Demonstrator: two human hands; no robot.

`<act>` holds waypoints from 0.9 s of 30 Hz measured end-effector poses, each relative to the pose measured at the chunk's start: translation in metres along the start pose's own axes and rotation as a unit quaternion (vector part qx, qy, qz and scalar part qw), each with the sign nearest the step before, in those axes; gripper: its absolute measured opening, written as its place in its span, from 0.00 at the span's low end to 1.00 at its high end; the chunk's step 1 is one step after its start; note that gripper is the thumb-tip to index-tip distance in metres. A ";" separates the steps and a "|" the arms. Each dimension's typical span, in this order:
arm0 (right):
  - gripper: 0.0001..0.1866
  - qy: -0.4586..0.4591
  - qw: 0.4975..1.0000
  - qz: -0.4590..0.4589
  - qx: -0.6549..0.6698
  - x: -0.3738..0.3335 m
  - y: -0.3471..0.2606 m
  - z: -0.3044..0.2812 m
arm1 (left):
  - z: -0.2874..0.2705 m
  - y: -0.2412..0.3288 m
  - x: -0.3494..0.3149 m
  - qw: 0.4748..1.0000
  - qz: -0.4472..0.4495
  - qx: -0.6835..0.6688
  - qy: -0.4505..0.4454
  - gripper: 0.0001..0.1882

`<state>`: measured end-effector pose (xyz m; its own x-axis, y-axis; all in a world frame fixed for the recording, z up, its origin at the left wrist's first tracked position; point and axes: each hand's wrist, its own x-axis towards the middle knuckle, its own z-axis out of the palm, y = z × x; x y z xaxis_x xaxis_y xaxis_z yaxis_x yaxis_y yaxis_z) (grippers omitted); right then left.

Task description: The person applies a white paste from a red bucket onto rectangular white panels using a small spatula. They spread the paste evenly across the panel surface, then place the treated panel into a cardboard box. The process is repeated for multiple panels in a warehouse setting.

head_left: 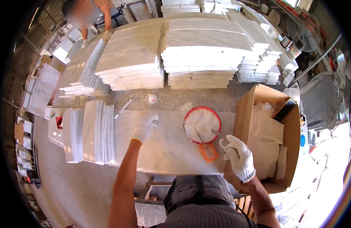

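Striped shirt [206, 217], marble slab [168, 148], long axis crosswise, left hand [147, 127], fingers too blurred to tell, right hand [240, 158], fingers loosely parted

Along the back stand stacks of pale slabs [202, 40]. At the upper left, beyond the leftmost stack, a person [106, 15] in a checked apron leans over its far end. At the upper right, a round fan [304, 36] stands near two cans [295, 51]; a metal pole [316, 59] slants below it, above a mesh guard [323, 93]. A large board [45, 89] is at far left, beside the grey floor [55, 182].
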<state>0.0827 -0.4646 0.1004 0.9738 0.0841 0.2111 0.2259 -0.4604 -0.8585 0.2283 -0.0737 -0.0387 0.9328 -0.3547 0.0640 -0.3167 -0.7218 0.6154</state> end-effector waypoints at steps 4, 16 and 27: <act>0.19 0.003 0.999 0.035 0.002 -0.004 0.001 0.001 | 0.044 -0.002 -0.092 0.996 0.015 -0.046 -0.076 0.13; 0.19 -0.017 0.999 0.037 0.026 -0.001 -0.001 0.002 | -0.084 0.093 -0.132 0.949 -0.221 -0.201 -0.102 0.13; 0.18 0.018 0.998 0.050 0.027 -0.001 -0.002 -0.002 | -0.102 0.031 0.031 0.944 -0.100 0.314 -0.028 0.22</act>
<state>0.0809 -0.4659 0.1028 0.9902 0.0080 0.1393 0.1299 -0.4173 -0.8994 0.2646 -0.0463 0.0625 0.9799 -0.1913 -0.0570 -0.1904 -0.9815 0.0216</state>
